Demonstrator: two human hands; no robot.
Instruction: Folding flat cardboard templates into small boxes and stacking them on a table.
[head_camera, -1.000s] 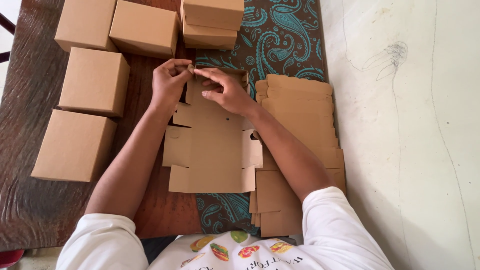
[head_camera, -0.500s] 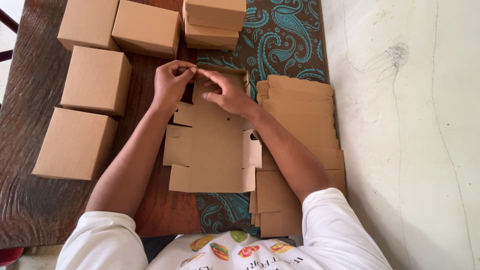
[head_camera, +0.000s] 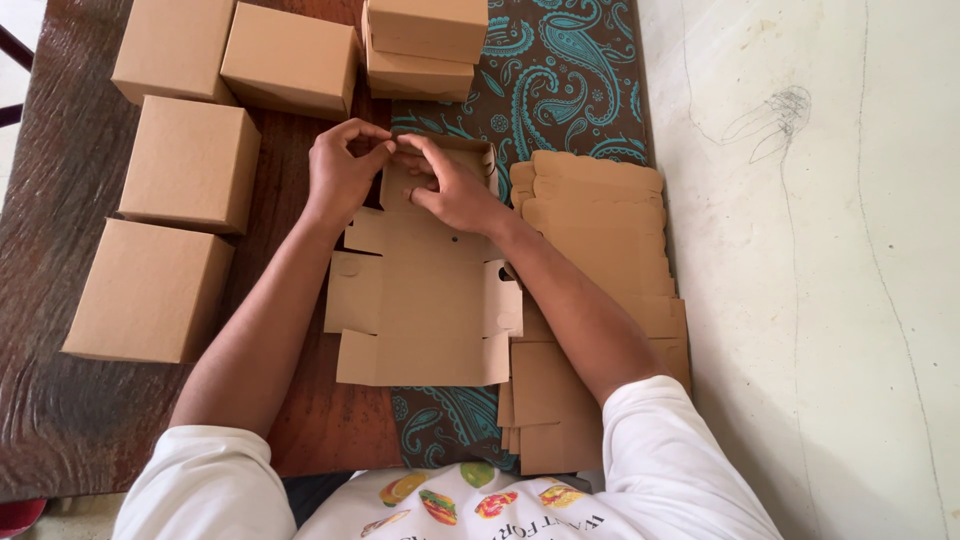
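A flat brown cardboard box blank (head_camera: 425, 305) lies on the table in front of me, its far end partly folded up into walls. My left hand (head_camera: 340, 175) pinches the far left corner of that folded end. Beside it, my right hand (head_camera: 450, 185) presses fingers onto the folded flap at the far edge. Both hands grip the cardboard and their fingertips nearly meet.
A stack of flat box blanks (head_camera: 600, 230) lies to the right on a teal paisley cloth (head_camera: 570, 80). Several assembled brown boxes (head_camera: 190, 160) stand on the dark wooden table (head_camera: 60, 420) at left and at the back. A pale floor (head_camera: 820, 300) lies to the right.
The hands have stayed at the far end of the blank, with small finger shifts as the flap folds. The view has moved slightly.
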